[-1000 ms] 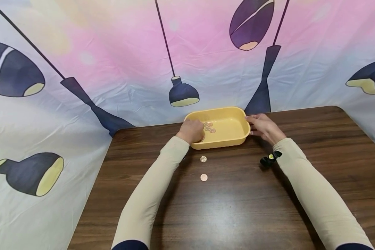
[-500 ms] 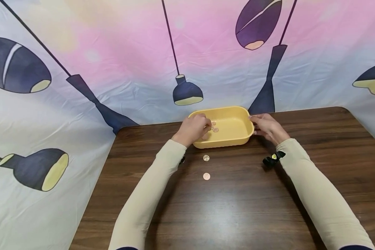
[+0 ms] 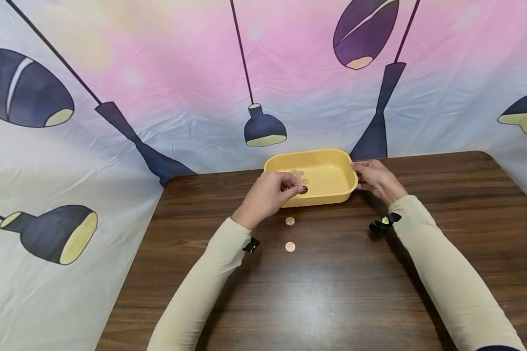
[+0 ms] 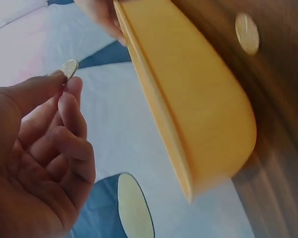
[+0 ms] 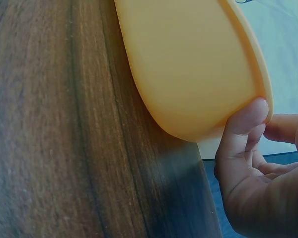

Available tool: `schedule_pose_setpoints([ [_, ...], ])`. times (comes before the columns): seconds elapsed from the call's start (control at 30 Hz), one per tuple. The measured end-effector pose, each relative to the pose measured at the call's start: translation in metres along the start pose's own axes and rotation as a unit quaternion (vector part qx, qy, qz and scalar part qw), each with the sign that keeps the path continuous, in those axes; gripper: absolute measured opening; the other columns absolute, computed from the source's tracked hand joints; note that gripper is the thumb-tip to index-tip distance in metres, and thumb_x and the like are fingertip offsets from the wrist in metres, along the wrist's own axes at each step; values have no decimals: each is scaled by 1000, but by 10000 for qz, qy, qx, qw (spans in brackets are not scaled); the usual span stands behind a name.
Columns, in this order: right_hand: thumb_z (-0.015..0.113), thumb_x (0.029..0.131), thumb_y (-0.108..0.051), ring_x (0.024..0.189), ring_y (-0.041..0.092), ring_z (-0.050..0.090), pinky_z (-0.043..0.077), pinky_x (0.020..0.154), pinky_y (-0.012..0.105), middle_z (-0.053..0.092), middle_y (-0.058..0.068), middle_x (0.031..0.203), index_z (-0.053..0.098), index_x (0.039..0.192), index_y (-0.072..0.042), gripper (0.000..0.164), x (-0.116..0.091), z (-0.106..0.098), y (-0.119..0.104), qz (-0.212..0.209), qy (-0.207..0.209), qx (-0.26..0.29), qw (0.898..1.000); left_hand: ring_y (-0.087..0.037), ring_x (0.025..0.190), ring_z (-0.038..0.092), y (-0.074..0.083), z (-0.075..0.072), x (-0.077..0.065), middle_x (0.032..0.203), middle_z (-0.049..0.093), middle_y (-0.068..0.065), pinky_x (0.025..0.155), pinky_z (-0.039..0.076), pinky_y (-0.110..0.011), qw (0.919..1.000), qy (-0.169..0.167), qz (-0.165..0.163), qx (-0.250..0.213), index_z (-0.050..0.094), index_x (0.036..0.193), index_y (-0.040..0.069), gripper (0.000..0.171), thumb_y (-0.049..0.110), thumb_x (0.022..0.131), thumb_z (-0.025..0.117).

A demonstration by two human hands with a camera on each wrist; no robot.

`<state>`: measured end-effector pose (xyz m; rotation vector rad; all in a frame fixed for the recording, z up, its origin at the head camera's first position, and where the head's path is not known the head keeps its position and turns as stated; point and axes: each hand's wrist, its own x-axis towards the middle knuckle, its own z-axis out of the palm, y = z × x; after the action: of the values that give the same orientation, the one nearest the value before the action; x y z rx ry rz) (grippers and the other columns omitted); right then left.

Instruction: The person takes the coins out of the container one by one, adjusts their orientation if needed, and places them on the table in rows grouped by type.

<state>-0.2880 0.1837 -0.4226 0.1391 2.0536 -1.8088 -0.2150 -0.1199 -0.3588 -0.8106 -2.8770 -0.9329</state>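
Note:
A coin (image 3: 304, 189) is pinched between the thumb and fingertips of my left hand (image 3: 270, 192), over the near left part of a yellow plastic tub (image 3: 329, 183). The left wrist view shows this coin (image 4: 69, 68) held above the tub's rim. Several copper-coloured coins (image 3: 298, 173) lie inside the tub toward its left side, partly hidden by the hand. My right hand (image 3: 377, 178) holds the tub's right end, its thumb (image 5: 248, 116) against the outer wall just below the rim.
On the brown wooden table (image 3: 325, 292), two coins lie in front of the tub: a nearer one (image 3: 290, 246) and a farther one (image 3: 290, 221). Behind the table's back edge hangs a fabric backdrop (image 3: 193, 97) with printed lamps.
My left hand has risen from among the coins in the tub and come back toward its near side, now with a coin in its fingertips. The right hand stays at the tub's end.

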Motion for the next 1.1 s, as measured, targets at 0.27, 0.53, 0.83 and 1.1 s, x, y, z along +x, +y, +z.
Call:
schedule_pose_setpoints([
  [0.27, 40, 116, -27, 73, 4, 61, 55, 62, 15, 61, -2, 99, 35, 160, 7, 56, -1, 1, -3, -85, -5, -19, 10000, -9, 63, 64, 2, 27, -17, 84, 76, -1, 58, 49, -23, 9970, 86, -623, -457, 80, 91, 16, 15, 25, 102, 74],
  [0.53, 40, 116, -28, 71, 4, 61, 55, 61, 16, 62, -4, 94, 34, 160, 8, 57, -1, -1, -2, -99, 9, 0, 10000, -9, 58, 61, -7, 59, -23, 76, 75, -2, 59, 47, -25, 9884, -203, -1355, -661, 81, 86, 17, 23, 25, 105, 70],
  [0.83, 40, 116, -28, 71, 4, 62, 55, 60, 16, 62, -4, 96, 35, 160, 7, 56, 2, -3, 1, -126, 4, -42, 9999, -6, 59, 57, 1, 77, -5, 66, 68, 14, 54, 43, -25, 9827, -640, -1739, 10, 79, 75, 23, 28, 27, 102, 72],
  [1.1, 41, 116, -28, 70, 4, 61, 55, 61, 16, 62, -4, 93, 37, 160, 6, 56, 3, 2, 1, -132, 116, -179, 9997, -14, 56, 51, -3, 89, 5, 49, 39, 10, 53, 44, -33, 9663, -1043, -1977, 1278, 47, 48, 24, 59, 39, 101, 69],
])
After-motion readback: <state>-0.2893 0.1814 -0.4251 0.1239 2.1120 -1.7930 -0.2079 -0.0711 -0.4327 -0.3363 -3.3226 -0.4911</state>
